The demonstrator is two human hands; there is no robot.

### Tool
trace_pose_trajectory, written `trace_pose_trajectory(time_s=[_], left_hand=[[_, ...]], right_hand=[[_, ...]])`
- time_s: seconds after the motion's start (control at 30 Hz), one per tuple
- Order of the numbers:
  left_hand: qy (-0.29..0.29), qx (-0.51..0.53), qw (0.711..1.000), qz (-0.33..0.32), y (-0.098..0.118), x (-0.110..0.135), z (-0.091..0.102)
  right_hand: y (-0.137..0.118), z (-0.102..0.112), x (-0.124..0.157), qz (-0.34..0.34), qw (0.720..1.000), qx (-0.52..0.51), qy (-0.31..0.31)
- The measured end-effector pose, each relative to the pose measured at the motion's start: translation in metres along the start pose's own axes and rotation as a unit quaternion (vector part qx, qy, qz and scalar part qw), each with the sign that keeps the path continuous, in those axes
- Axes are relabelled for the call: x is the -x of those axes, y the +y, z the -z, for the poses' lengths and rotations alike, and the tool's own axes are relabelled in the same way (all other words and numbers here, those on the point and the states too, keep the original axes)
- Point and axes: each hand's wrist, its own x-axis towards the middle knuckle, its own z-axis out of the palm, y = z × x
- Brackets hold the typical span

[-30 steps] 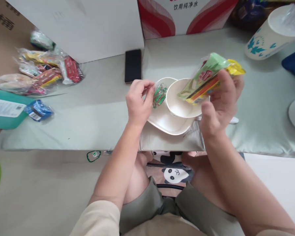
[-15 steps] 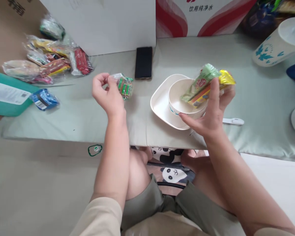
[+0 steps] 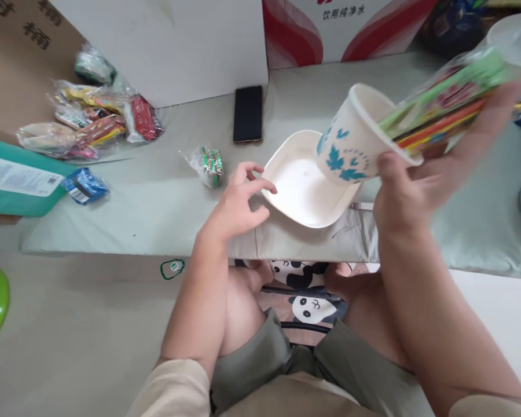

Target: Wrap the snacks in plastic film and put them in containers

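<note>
- In the head view, a paper cup [image 3: 342,145] is held tipped above the white bowl [image 3: 306,200] by the right hand [image 3: 417,191].
- Its fingers are clamped on the cup and long snack packs [image 3: 454,95], whose ends are poked into the cup's mouth.
- The left hand [image 3: 238,205] is held by the bowl's edge, fingers spread apart.
- A little green bag [image 3: 212,165] is laid on the table [image 3: 169,202], near that hand.
</note>
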Motion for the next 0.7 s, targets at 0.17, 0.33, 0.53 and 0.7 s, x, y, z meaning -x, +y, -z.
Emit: trace_pose_trajectory(time_s=[0.17, 0.33, 0.53, 0.7], left_hand=[[0.033, -0.01, 0.999, -0.027, -0.012, -0.012, -0.019], [0.057, -0.029, 0.996, -0.058, -0.004, -0.027, -0.05], [0.064, -0.05, 0.996, -0.028, 0.013, -0.042, -0.084], [0.008, 0.088, 0.99, -0.109, 0.018, -0.046, -0.104]], right_hand=[[0.024, 0.029, -0.019, 0.027, 0.996, 0.026, 0.081], [0.042, 0.046, -0.022, 0.075, 0.992, 0.073, 0.074], [0.032, 0.048, -0.021, 0.107, 0.989, 0.028, 0.097], [0.003, 0.035, -0.016, 0.072, 0.994, 0.018, 0.085]])
